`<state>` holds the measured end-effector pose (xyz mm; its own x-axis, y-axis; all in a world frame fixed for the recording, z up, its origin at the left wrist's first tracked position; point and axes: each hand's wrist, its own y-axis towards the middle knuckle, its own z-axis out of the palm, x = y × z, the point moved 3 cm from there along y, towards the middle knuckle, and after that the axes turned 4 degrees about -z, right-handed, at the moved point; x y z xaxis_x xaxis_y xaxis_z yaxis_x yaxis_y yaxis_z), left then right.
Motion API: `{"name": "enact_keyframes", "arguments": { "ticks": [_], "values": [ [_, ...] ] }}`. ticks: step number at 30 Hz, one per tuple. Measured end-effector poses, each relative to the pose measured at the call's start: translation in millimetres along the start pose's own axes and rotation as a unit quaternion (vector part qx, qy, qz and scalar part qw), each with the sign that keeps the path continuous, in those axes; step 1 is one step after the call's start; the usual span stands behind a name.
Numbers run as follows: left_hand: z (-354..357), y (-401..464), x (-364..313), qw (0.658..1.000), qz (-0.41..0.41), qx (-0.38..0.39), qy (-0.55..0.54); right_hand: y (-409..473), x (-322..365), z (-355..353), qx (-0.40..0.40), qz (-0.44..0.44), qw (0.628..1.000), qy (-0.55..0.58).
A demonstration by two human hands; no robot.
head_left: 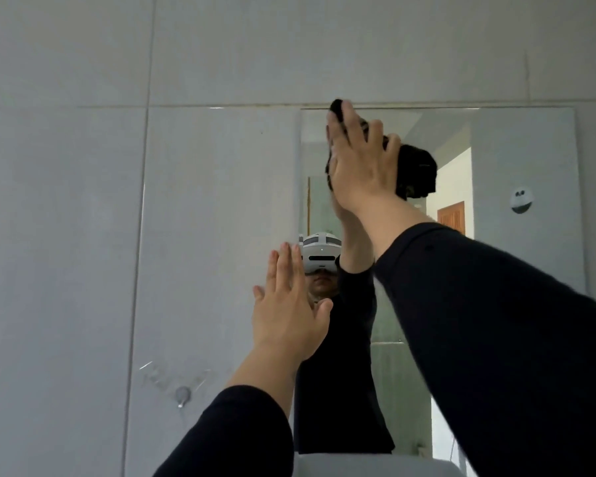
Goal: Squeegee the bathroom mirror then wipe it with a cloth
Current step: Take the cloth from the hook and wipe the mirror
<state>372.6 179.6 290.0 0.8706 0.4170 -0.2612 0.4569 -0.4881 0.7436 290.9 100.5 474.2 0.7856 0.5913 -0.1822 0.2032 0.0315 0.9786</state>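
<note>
right hand is up high, fingers spread over a bunched dark cloth, pressing it against the mirror right at the top edge. the cloth bulges out to the right of that hand. left hand sits lower and to the left, open flat with fingers splayed, holding nothing, at the mirror's left edge by the grey tiled wall.
</note>
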Motion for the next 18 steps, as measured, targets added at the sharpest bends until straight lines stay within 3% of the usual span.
{"name": "enact_keyframes", "arguments": {
  "ticks": [8, 12, 18],
  "values": [
    [-2, -2, -15, 0.999, -0.041, 0.007, -0.01, -9, -13, -5, 0.059, -0.018, 0.998, 0.03],
    [-1, -2, -23, 0.997, -0.069, 0.017, -0.026, -16, -14, -4, 0.026, -0.083, 0.994, 0.064],
    [-1, 3, -54, 0.996, -0.012, -0.081, 0.021, -15, -37, 3, 0.0, -0.132, 0.99, 0.048]
  ]
}}
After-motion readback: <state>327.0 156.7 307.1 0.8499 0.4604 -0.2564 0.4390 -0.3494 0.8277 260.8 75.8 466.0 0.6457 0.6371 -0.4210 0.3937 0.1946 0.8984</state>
